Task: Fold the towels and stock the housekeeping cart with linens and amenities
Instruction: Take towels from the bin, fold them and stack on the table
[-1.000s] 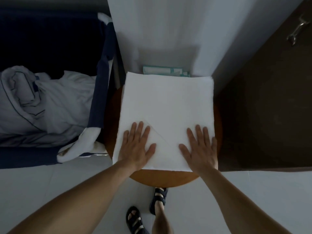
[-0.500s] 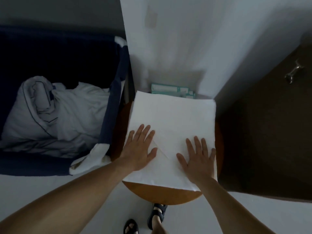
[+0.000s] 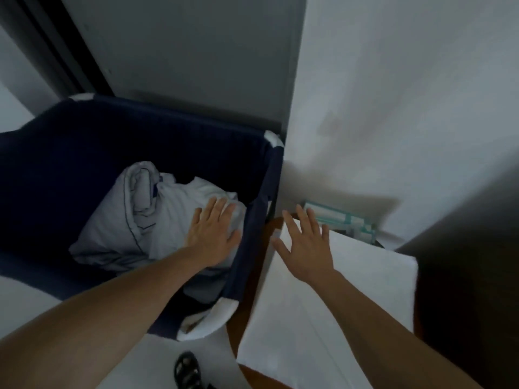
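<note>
We see the folded white towel (image 3: 351,290) lying flat and smooth on the round wooden table (image 3: 254,276), its far left corner under our right hand (image 3: 306,242), fingers straight and spread. Our left hand (image 3: 213,237), equally flat, lies over crumpled navy-piped white linen (image 3: 157,220) in the dark-blue fabric hamper (image 3: 84,153)
</note>
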